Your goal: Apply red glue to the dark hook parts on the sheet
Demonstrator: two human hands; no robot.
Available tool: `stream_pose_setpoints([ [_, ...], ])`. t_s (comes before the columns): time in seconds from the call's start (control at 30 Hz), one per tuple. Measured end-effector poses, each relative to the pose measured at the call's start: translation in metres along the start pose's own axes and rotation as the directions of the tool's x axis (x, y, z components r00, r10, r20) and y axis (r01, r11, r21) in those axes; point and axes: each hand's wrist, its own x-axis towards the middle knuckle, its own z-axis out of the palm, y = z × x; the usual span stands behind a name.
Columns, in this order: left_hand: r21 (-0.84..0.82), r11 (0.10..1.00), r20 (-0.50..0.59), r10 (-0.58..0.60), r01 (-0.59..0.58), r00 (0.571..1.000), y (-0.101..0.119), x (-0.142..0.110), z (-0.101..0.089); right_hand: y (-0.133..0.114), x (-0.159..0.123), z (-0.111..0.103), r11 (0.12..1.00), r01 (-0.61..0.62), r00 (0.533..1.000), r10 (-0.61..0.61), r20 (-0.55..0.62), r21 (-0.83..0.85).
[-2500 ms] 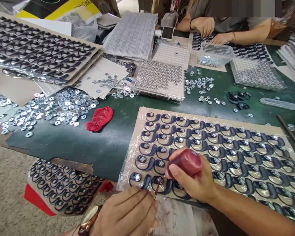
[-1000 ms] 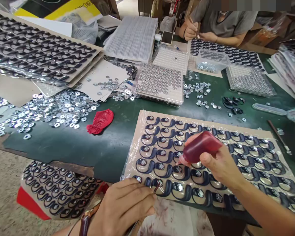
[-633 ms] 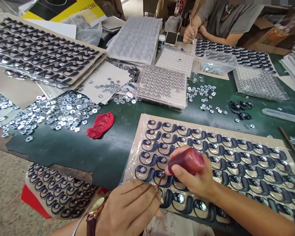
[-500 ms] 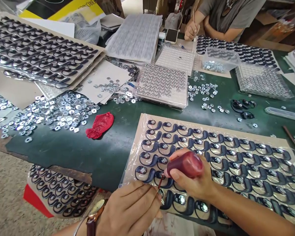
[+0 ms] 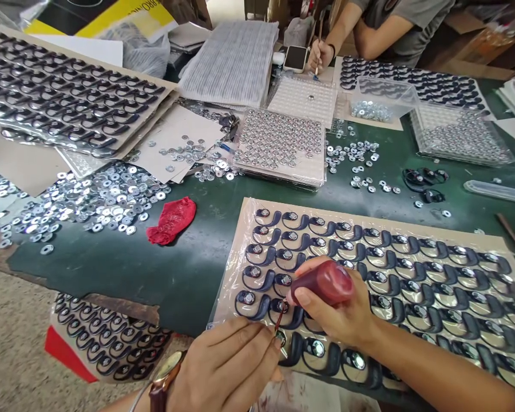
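My right hand (image 5: pixel 341 315) is wrapped round a dark red squeeze bottle (image 5: pixel 324 283), tilted with its pink nozzle to the left. A thin dark red line (image 5: pixel 278 321) runs from near the nozzle down to the fingertips of my left hand (image 5: pixel 229 363); whether it is a needle, a stick or liquid I cannot tell. My left fingers are pressed together, fingertips partly hidden. Both hands are over the lower left of a plastic-covered card (image 5: pixel 234 257) bearing rows of black hook-shaped pieces (image 5: pixel 257 279) with shiny round metal centres.
Loose metal washers (image 5: pixel 107 194) lie left, beside a red cloth piece (image 5: pixel 171 220). A stacked card of round metal parts (image 5: pixel 278 140) stands behind. Another filled card (image 5: pixel 68 91) is at the upper left. Across the table, a co-worker's hand (image 5: pixel 320 55) holds a thin stick.
My hands and the bottle stay almost in place. The co-worker's hand has moved left and lower with its stick. The whole view has shifted slightly.
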Motion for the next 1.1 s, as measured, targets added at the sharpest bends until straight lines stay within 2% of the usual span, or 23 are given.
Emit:
stream_pose_setpoints([
  [0.33,0.000,1.000,0.001,-0.001,0.001,1.000,-0.002,0.000,-0.001,-0.001,0.003,-0.004,1.000,-0.003,1.000,0.003,-0.023,-0.030],
  [0.47,0.007,1.000,0.052,-0.009,0.008,0.999,-0.003,0.005,-0.005,-0.001,0.001,-0.004,1.000,-0.007,0.999,0.007,-0.048,0.012],
  [0.6,0.010,1.000,0.081,-0.002,0.001,0.997,-0.002,0.007,-0.007,-0.002,0.002,-0.004,1.000,-0.004,0.999,0.003,-0.041,-0.023],
  [0.77,0.008,1.000,0.035,0.005,-0.005,0.999,-0.002,0.003,-0.004,-0.005,0.004,-0.004,0.999,0.006,1.000,-0.006,-0.021,-0.034],
  [0.9,-0.039,0.999,0.078,-0.007,0.010,0.997,-0.004,0.000,-0.005,-0.005,0.003,-0.004,0.999,0.001,1.000,-0.001,0.012,-0.039],
  [1.1,-0.138,0.988,0.090,-0.053,0.066,0.995,-0.009,0.000,-0.008,-0.004,0.002,-0.004,1.000,0.001,1.000,-0.001,-0.012,0.006],
])
